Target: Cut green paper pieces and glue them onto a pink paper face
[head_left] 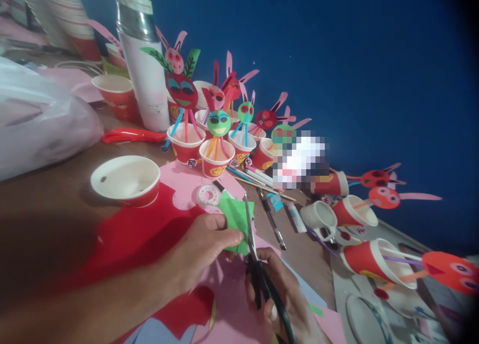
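My left hand (209, 241) pinches a small piece of green paper (235, 211) between thumb and fingers. My right hand (286, 294) is closed around the black handles of a pair of scissors (258, 269). The blades point away from me and lie along the right edge of the green paper; I cannot tell how deep they cut into it. Beneath both hands lie sheets of pink paper (228, 304) and red paper (138, 234). A cut red piece (187, 311) rests nearer to me.
Paper cups with rabbit-like paper faces, such as a red cup (217, 167), stand along the blue wall. A white bowl-like cup (125, 181), tape roll (208, 195), pen (271, 219), white mug (320, 219), white thermos (144, 69) and plastic bag (41, 119) surround the work spot.
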`<action>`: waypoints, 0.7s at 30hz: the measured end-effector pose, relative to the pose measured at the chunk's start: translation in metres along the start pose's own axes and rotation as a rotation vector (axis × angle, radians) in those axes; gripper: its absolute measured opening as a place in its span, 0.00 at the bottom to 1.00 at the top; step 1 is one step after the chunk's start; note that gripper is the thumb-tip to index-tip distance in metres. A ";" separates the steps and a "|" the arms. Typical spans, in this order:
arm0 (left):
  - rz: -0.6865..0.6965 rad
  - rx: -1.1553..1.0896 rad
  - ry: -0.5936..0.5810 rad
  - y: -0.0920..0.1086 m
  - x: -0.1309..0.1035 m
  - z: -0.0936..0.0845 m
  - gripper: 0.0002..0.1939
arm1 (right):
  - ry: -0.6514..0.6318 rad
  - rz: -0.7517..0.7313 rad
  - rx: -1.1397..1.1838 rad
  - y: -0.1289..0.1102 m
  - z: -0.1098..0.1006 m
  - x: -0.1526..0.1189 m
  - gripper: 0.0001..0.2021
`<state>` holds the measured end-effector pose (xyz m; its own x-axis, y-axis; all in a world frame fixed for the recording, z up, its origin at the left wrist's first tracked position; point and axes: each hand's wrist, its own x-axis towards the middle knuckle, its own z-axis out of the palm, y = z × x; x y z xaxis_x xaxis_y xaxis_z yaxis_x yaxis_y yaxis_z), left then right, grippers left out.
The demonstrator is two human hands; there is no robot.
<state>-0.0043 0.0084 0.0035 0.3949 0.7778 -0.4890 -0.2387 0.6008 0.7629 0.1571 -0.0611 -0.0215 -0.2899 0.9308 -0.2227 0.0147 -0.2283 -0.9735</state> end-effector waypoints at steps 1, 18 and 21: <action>0.003 -0.002 -0.007 0.000 0.000 0.000 0.04 | 0.002 0.008 0.013 0.001 0.000 0.000 0.29; 0.022 0.049 -0.125 0.007 -0.002 -0.004 0.04 | 0.002 0.051 0.057 -0.011 0.002 -0.003 0.31; 0.022 0.072 -0.117 0.007 -0.002 -0.004 0.04 | -0.003 0.093 0.075 -0.014 0.001 -0.004 0.33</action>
<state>-0.0103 0.0124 0.0083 0.4924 0.7611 -0.4222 -0.1855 0.5658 0.8034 0.1573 -0.0618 -0.0068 -0.2937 0.9037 -0.3116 -0.0297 -0.3344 -0.9420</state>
